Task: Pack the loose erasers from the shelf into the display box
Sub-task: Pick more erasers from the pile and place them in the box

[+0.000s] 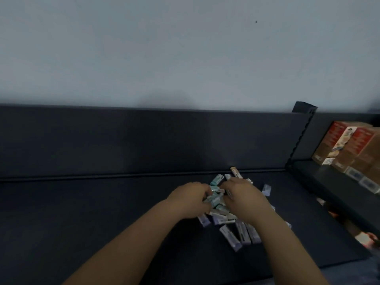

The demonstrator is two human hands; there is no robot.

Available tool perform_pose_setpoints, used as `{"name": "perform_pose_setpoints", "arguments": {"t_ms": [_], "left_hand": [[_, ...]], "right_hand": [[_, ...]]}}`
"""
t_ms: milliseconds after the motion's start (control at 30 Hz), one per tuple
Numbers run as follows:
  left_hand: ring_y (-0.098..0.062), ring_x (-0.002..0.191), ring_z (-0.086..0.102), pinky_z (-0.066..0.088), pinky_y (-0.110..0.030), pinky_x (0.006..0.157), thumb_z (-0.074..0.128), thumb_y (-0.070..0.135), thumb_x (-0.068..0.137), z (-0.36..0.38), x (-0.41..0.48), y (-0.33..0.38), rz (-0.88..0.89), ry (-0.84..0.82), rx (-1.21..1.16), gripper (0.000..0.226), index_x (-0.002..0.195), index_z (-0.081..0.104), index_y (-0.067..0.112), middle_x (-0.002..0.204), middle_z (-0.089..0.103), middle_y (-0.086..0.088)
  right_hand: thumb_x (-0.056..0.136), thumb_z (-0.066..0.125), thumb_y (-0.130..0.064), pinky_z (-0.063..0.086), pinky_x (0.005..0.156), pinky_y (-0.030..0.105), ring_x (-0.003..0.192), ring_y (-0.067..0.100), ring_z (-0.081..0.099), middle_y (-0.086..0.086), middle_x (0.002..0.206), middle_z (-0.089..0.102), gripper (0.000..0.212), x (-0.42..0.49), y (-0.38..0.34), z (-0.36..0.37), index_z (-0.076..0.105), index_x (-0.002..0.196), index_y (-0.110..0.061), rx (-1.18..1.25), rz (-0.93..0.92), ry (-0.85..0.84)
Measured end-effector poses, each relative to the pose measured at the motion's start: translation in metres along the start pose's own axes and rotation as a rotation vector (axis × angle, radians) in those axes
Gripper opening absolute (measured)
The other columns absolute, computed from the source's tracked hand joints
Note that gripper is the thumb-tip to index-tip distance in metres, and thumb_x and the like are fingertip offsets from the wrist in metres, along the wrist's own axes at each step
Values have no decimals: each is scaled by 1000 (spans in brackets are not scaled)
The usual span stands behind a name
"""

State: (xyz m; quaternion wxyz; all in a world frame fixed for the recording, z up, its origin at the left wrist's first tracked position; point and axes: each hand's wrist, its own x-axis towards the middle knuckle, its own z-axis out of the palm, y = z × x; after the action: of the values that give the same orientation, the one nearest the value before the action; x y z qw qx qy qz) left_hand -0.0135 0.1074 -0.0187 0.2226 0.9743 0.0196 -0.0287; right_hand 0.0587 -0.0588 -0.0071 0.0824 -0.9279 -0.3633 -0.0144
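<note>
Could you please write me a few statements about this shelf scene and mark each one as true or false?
1. The left hand and the right hand are both at the pile of erasers. True.
2. The erasers lie on a white shelf. False: the shelf is dark.
3. The left hand grips several erasers. True.
4. The brown and red cartons stand to the left of the pile. False: the cartons stand on the neighbouring shelf to the right.
</note>
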Motion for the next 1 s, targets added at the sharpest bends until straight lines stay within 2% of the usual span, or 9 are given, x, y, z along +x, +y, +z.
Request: {"name": "perform_pose_setpoints", "arguments": {"t_ms": [100,200,333,467,567,667,767,867,1000], "left_hand": [[-17,97,55,49,-35,85,62,42,84,9,10,2,-31,27,30,39,119,57,25,111,56,1],[-19,94,56,48,-32,78,61,40,85,14,17,9,-56,51,40,33,114,60,23,105,57,-1],[-21,87,60,50,-33,71,65,34,81,18,23,16,-112,90,7,18,88,57,20,94,61,-2],[-16,91,62,50,-28,76,76,28,74,15,22,11,-202,96,-24,33,103,64,19,99,66,2],[-13,89,63,49,-25,72,72,23,74,14,16,8,-205,88,-39,35,109,67,20,99,67,3],[-6,84,62,50,-22,72,69,26,75,6,1,2,-218,148,-125,37,112,67,26,98,69,8],[0,76,62,50,-17,67,71,26,74,-11,-21,-9,-231,264,-285,29,102,70,32,86,68,13],[1,80,65,55,-19,74,74,21,75,-29,-49,-24,-216,353,-431,24,96,70,30,87,69,12],[-7,79,66,57,-26,73,75,18,73,-51,-89,-51,-172,412,-513,25,93,69,31,86,70,8]], "right_hand": [[90,54,-25,45,96,42,117,27,52,4,122,57,30,3,21,-3,62,118,-19,-28,-13,-29],[89,52,-24,47,89,37,113,26,52,2,120,58,28,11,20,4,62,116,-22,-79,-123,-37],[85,52,-15,44,90,41,113,29,47,4,122,56,32,22,12,18,57,117,-20,-151,-201,-83],[87,54,-18,43,87,41,113,28,46,0,120,55,27,26,17,20,59,112,-25,-122,-238,-44],[90,53,-27,41,84,38,108,25,49,-2,110,58,18,27,21,13,64,103,-26,-135,-291,-14],[92,57,-32,46,81,36,97,19,54,-5,101,58,13,26,23,2,64,99,-25,98,-303,11],[91,61,-31,44,69,23,80,4,54,-12,89,57,5,24,13,-7,57,94,-29,397,-295,72],[90,62,-32,47,60,21,71,4,57,-10,79,59,15,22,-13,-8,48,94,-38,586,-284,22],[90,63,-30,47,55,16,68,1,59,-16,77,60,34,23,-59,-2,47,110,-51,738,-336,-56]]}}
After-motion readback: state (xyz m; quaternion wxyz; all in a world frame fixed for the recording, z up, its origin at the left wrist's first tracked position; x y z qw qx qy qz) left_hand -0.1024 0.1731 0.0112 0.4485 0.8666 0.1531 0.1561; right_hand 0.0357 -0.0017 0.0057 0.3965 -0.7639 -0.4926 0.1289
